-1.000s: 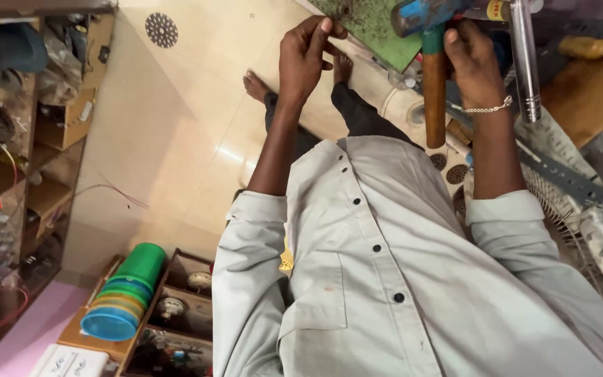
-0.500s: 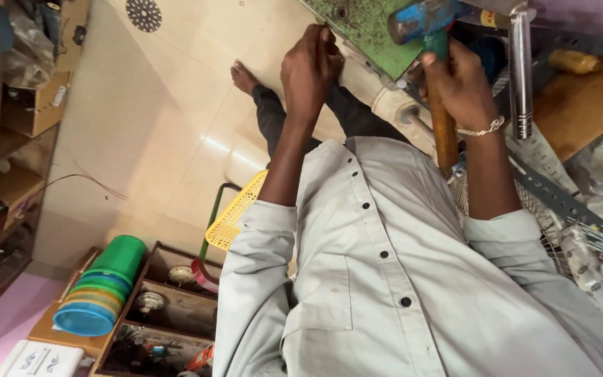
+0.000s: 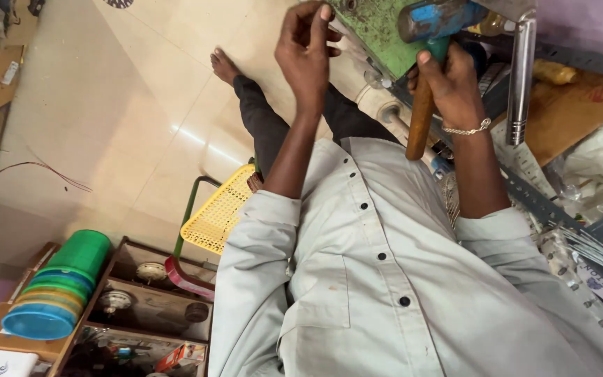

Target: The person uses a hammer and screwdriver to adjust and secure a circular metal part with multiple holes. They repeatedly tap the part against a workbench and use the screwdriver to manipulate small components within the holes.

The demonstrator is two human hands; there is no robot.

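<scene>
The hammer point(image 3: 427, 63) lies right of the plate point(image 3: 378, 35); the stool point(image 3: 221, 216) stands on the floor point(image 3: 106, 126), left of the tray point(image 3: 141, 300) the cups point(image 3: 57, 293).

Hammer and green metal plate

The hammer point(image 3: 428, 42) (blue-painted head, brown wooden handle) stands nearly upright, head on top, resting against the worn green plate point(image 3: 378, 31), which lies tilted at the frame's upper edge, surface scuffed and stained.

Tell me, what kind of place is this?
Probably a small repair workshop. The right hand holds a hammer over a green metal plate, wooden trays hold small parts, and metal rods and strips lie about.
</scene>
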